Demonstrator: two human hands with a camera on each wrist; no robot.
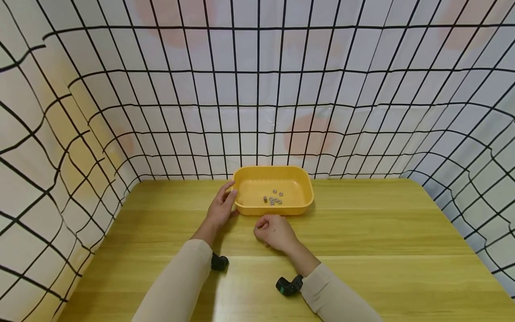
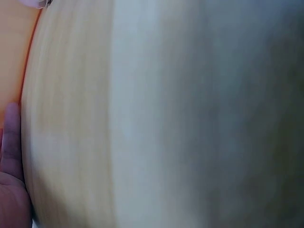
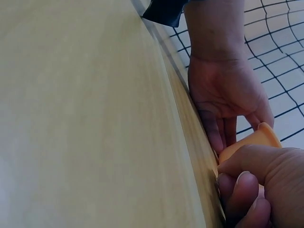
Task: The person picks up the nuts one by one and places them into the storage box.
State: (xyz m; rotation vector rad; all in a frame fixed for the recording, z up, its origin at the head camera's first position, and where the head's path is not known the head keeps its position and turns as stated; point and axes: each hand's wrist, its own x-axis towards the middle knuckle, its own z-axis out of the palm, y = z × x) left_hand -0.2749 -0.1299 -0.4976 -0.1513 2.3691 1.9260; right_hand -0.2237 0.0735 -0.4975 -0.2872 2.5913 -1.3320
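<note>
A yellow plastic tray [image 1: 277, 211] stands at the back of the table; several small metal nuts [image 1: 280, 194] and one brownish piece [image 1: 265, 199] lie on its floor. My left hand [image 1: 220, 209] rests against the tray's left end, its fingers fairly straight and its thumb by the rim. Just in front of the tray's near wall, my right hand [image 1: 276, 232] has curled fingers, low over the table. A tiny shiny metal piece [image 2: 46, 3], apparently a nut, shows at its fingertips in the left wrist view; the right wrist view hides it.
The wooden table [image 1: 382, 232] extends on both sides of the tray. Behind it hangs a white cloth wall with a black grid [image 1: 273, 105], close to the tray's far rim. Black wrist cameras [image 1: 286, 286] sit at both cuffs.
</note>
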